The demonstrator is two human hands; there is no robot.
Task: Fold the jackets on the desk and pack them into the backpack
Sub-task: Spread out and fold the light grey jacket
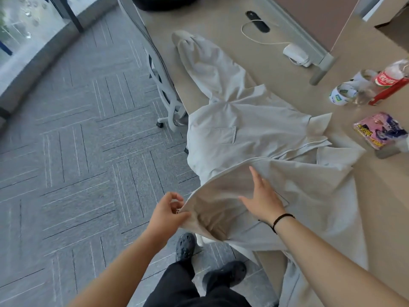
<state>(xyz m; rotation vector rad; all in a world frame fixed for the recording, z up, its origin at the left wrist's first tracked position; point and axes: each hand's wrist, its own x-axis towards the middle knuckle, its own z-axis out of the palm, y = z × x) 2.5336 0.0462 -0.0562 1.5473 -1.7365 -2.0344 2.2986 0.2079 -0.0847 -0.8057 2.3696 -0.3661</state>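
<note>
Sprawling across the beige desk (221,23), the pale grey jacket (239,134) lies front-up with one sleeve stretched toward the far edge and its near hem hanging over the desk's front. I see my left hand (169,214) pinching the jacket's front edge at the near-left corner, fingers curled onto the cloth. My right hand (263,199) rests flat on the raised front panel, fingers straight and spread. A black band (282,219) circles that wrist. At the desk's top edge a dark bag (163,2) shows only partly; I cannot tell what is in it. To the right stand clear plastic bottles (391,74), whether they hold anything I cannot tell, and a pink snack packet (378,130) near them. A white charger (295,54) with its cable lies farther back. Grey carpet (77,151) covers the floor, with a white office chair (163,85) beside the desk.
</note>
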